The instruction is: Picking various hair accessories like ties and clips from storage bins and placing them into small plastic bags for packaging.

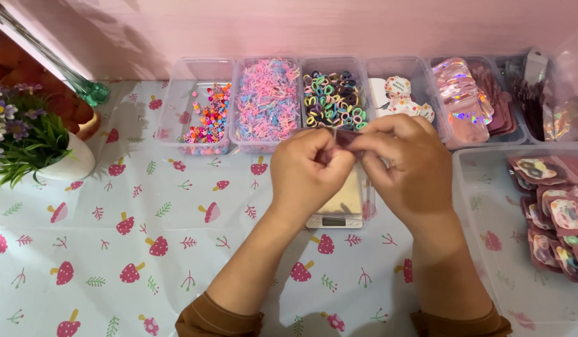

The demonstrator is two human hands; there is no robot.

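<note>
A row of clear bins [268, 140] lines the desk [114, 249] behind a small scale [336, 218]. Above it, left hand [307, 175] and right hand [404, 165] meet, fingertips pinching a small dark packet [346, 138].

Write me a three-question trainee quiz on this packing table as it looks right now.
1. True or false: both hands pinch one small dark packet.
2. Which clear plastic bin holds the mixed-colour hair loops: A, second from left; B, third from left?
3. What lies on the table under the hands?

Key:
1. True: left hand and right hand meet on the small dark packet.
2. B.
3. A small digital scale.
</note>
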